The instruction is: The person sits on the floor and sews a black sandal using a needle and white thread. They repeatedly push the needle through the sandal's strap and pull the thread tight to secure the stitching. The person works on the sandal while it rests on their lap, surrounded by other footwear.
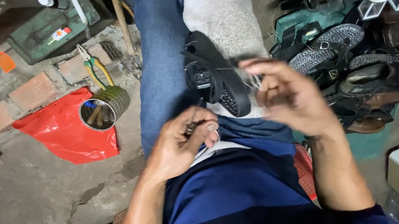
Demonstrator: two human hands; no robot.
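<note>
Head view: two hands at a black sandal [212, 76] on the lap.
Left hand [183, 143], below it, pinches a small tool; right hand [289, 96], half-curled beside it, pinches thread.

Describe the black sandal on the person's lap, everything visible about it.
The black sandal lies tilted on its side on a white cloth spread over the person's jeans-clad knee. Its studded sole faces the camera, with dark straps and what looks like a buckle on the left side. The material looks like rubber or leather. The right hand touches its strap end, where thin thread seems to run, though motion blur hides detail. The left hand is just below it, pinching something small.
</note>
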